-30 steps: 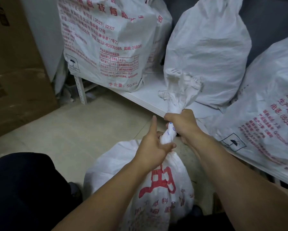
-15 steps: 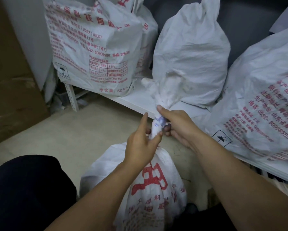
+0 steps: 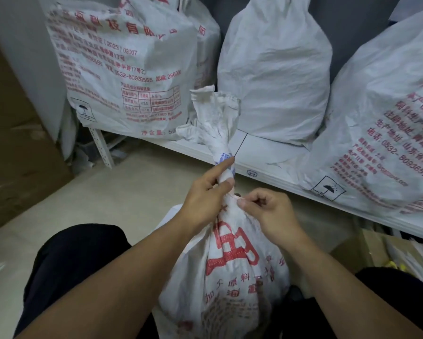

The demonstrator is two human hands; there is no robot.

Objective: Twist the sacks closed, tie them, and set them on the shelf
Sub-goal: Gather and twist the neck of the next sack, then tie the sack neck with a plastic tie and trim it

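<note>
Your left hand (image 3: 203,194) grips the sack (image 3: 232,265) by its twisted neck (image 3: 217,135) | your right hand (image 3: 269,209) pinches the neck's base | risk: slacken either before tying and the twist likely unwinds.

the white woven-plastic sack with red print (image 3: 232,277) looks coarse and faintly shiny, its twisted neck crumpled. the plain white woven sack on the shelf (image 3: 274,77) is creased and matt. the white shelf board (image 3: 266,165) is smooth, the brown cardboard box (image 3: 22,155) dull, the pale floor tiles (image 3: 95,204) slightly glossy.
</note>
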